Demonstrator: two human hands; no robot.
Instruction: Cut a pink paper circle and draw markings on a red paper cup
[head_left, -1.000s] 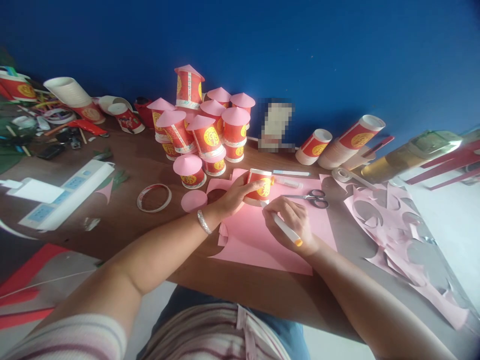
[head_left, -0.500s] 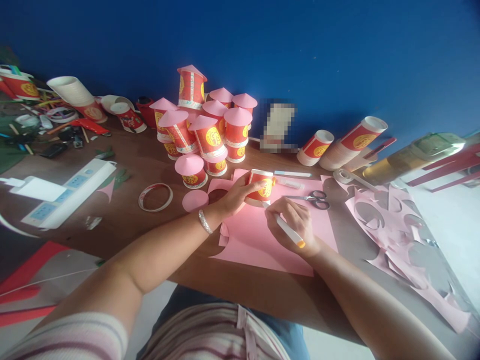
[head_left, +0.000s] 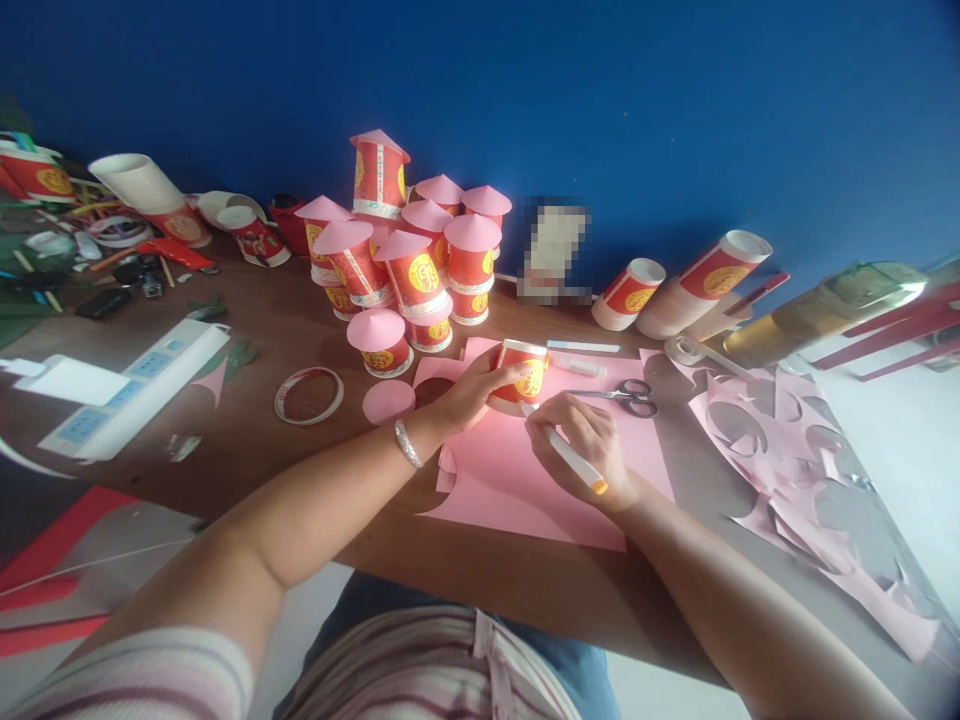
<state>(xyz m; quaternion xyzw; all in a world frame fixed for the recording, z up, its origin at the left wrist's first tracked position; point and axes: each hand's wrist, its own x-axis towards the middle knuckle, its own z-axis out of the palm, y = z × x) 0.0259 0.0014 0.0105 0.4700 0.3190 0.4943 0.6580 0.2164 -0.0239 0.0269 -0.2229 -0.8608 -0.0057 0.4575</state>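
My left hand grips a red paper cup that stands upside down on a pink paper sheet. A silver bracelet sits on that wrist. My right hand pinches a white pen with an orange end, its tip at the cup's lower rim. Scissors lie on the sheet just right of the cup. A cut pink paper circle lies left of my left hand.
A pile of red cups with pink cone tops stands behind. A tape ring and white power strip lie left. Stacked cups lie right, above pink paper offcuts. The wooden table edge runs before me.
Both hands stay on the cup and pen; the pen tip shifts only slightly along the cup's rim. The view wobbles a little.
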